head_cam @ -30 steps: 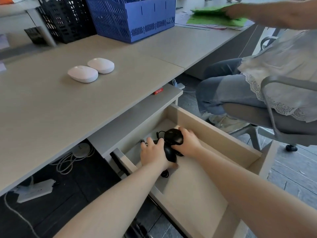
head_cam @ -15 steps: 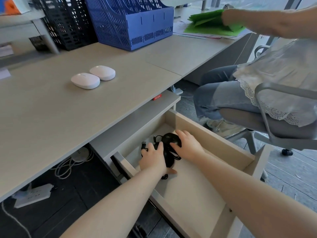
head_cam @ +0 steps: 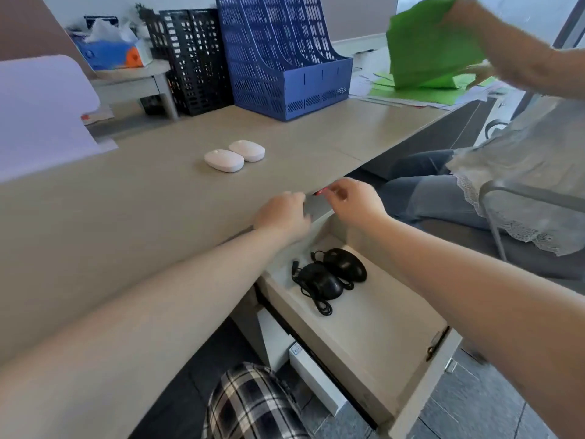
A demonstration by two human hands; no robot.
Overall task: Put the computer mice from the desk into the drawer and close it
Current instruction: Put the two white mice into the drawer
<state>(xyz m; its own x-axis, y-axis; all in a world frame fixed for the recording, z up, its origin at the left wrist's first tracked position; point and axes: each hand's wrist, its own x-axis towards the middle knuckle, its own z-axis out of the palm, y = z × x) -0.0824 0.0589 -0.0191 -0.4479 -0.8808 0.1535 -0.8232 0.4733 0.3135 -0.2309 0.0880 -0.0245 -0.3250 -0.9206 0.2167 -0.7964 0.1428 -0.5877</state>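
Note:
Two black wired mice (head_cam: 332, 275) lie side by side with their cables in the open drawer (head_cam: 373, 337) under the desk. Two white mice (head_cam: 234, 156) sit together on the beige desk (head_cam: 126, 217), farther back. My left hand (head_cam: 281, 215) hovers at the desk's front edge, fingers loosely curled, holding nothing. My right hand (head_cam: 354, 202) is beside it, just above the drawer's back, fingers apart and empty. Both hands are well short of the white mice.
A blue file rack (head_cam: 285, 55) and a black one (head_cam: 193, 58) stand at the back of the desk. Another person (head_cam: 506, 172) sits on a chair at the right, handling green paper (head_cam: 430, 45). White sheets (head_cam: 41, 115) lie at left.
Both hands have let go of the black mice in the drawer and risen to the desk's front edge. The head view has shifted up and back.

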